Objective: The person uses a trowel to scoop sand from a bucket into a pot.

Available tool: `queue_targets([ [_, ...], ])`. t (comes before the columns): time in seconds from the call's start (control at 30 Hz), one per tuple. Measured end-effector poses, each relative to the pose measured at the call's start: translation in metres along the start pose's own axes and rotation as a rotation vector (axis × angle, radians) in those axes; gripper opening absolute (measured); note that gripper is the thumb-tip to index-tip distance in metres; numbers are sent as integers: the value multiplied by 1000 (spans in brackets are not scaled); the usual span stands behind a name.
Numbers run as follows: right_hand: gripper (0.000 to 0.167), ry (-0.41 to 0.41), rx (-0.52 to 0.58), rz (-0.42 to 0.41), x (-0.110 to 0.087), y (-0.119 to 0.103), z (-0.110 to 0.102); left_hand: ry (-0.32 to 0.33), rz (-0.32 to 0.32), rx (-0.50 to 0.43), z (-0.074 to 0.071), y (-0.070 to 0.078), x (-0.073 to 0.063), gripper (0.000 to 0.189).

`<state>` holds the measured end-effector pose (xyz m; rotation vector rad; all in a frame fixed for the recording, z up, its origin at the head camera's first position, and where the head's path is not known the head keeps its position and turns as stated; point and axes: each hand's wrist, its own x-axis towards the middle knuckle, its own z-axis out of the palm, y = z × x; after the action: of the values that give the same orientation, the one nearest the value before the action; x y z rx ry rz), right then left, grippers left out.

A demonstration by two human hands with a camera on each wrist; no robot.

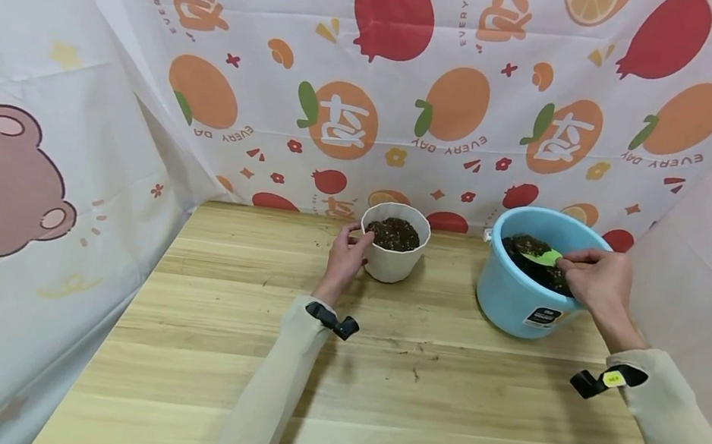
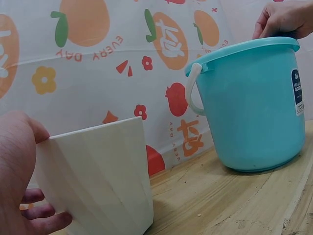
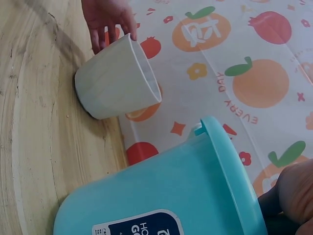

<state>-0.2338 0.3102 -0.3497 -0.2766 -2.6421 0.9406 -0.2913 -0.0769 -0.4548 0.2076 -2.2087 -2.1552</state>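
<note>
My left hand [image 1: 345, 257] holds the near left side of a white fluted flower pot [image 1: 388, 265], its thumb at the rim and its fingers against the wall. Dark soil [image 1: 395, 234] shows inside the pot. Over the rim of a light blue bucket [image 1: 512, 307], my right hand [image 1: 601, 280] grips a small green trowel [image 1: 545, 258]. The trowel's blade is down among dark soil [image 1: 530, 245] in the bucket. In the right wrist view the bucket wall hides the trowel, and only part of my right hand [image 3: 296, 193] shows.
Both containers stand on a light wooden table [image 1: 225, 356], near a fruit-printed cloth [image 1: 253, 30] at the back. Soil crumbs [image 1: 414, 374] lie on the wood before the pot. The bucket's white handle [image 2: 191, 90] hangs at its side.
</note>
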Motion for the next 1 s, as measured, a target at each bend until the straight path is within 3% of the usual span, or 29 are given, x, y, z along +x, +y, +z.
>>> queue_targets([
  [0.47, 30, -3, 59, 32, -5, 3, -5, -2, -5, 11, 1, 2, -2, 53],
  [1.0, 36, 37, 142, 67, -14, -9, -19, -7, -4, 5, 0, 0, -2, 53],
])
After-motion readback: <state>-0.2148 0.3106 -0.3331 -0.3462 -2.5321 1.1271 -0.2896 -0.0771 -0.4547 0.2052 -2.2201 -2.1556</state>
